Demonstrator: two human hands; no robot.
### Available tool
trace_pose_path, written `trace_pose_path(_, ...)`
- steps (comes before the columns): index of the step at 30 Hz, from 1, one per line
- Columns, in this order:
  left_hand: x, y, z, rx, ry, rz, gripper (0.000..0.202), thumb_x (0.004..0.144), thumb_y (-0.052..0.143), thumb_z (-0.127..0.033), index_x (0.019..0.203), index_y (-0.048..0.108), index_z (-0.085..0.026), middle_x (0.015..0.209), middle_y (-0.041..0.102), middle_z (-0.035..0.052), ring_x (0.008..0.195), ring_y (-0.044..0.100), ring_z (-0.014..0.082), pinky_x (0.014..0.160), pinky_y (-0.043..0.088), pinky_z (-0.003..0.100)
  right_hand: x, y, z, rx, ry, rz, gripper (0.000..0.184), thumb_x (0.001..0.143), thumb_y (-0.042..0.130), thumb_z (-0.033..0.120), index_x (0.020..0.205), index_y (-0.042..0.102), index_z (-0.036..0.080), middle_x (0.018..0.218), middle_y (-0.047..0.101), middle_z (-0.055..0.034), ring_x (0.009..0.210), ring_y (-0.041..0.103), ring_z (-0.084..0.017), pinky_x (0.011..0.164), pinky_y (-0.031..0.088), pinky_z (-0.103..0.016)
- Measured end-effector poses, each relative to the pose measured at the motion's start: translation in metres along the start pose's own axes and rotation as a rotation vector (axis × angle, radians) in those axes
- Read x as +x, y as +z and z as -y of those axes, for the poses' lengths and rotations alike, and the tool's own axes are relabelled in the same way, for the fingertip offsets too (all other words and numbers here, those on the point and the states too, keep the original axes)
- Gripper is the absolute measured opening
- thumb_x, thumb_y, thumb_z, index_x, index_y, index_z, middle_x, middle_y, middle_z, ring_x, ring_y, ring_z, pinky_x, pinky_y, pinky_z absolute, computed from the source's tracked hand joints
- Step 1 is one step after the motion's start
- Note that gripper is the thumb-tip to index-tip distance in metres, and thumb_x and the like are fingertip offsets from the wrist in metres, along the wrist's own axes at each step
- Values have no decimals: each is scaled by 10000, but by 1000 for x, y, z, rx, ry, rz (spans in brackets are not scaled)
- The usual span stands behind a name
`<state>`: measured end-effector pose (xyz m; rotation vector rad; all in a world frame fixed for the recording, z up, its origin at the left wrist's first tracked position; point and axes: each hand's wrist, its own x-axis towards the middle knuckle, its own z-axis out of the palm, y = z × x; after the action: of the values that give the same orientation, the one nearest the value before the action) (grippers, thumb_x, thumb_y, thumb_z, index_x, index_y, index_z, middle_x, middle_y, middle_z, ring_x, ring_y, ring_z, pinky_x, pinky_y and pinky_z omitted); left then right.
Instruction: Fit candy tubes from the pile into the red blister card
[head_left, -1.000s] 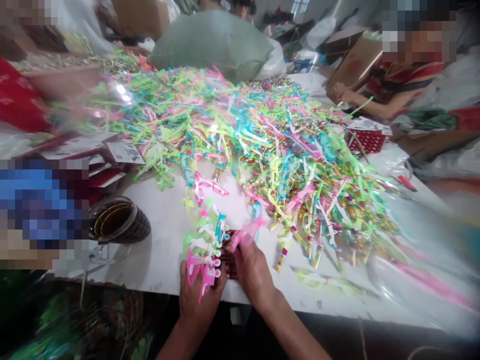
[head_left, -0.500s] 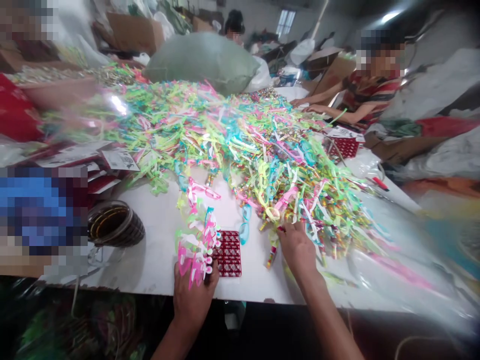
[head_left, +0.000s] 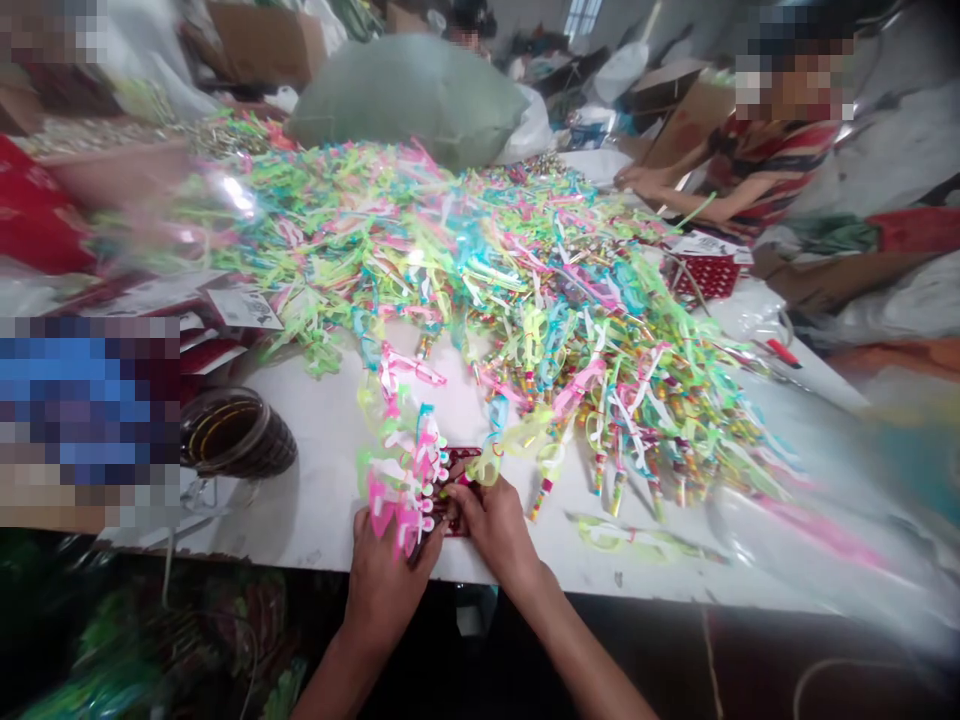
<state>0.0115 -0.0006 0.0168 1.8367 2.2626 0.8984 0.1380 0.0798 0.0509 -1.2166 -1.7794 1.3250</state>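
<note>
My left hand (head_left: 391,580) is closed around the near left edge of a dark red grid rack (head_left: 463,458), held low over the white table. Pink and white plastic pieces (head_left: 391,505) with rounded tips stand in rows on the rack's left part. My right hand (head_left: 504,535) pinches a small toy with a pale yellow-green plastic loop (head_left: 489,467), its lower end down at the rack. Fingers hide that end and most of the grid. To the right lies another yellow-green looped toy (head_left: 551,465) with a shiny striped tube.
A big heap of colourful plastic toys (head_left: 450,250) covers the table's middle and back. A glass mug of dark liquid (head_left: 238,435) stands at left. Behind the heap is a large green sack (head_left: 409,100). A co-worker in a striped shirt (head_left: 780,170) sits at right near another red rack (head_left: 705,277).
My right hand has moved left from the edge of the heap to the rack, bringing a yellow-green looped toy. My left hand stays at the rack. The view has shifted slightly.
</note>
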Motion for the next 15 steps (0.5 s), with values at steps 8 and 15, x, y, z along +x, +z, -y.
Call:
trace_pose_path(8, 1, 4, 8, -53, 30, 67, 259, 815, 502, -268, 1039, 609, -195, 1000, 652, 111, 933, 593, 289, 845, 490, 476, -16, 45, 10, -1001, -190, -206, 439, 814, 356, 2, 1231, 472, 74, 943, 641, -202, 773, 642, -256, 646, 554, -383)
trace_pose_path(15, 0, 6, 7, -75, -57, 52, 364, 839, 514, -460, 1005, 610, -151, 998, 646, 146, 1023, 562, 329, 869, 482, 516, 2, -14, 11, -834, -252, 55, 516, 770, 413, 12, 1262, 486, 146, 1125, 611, -143, 927, 627, -192, 769, 522, -283)
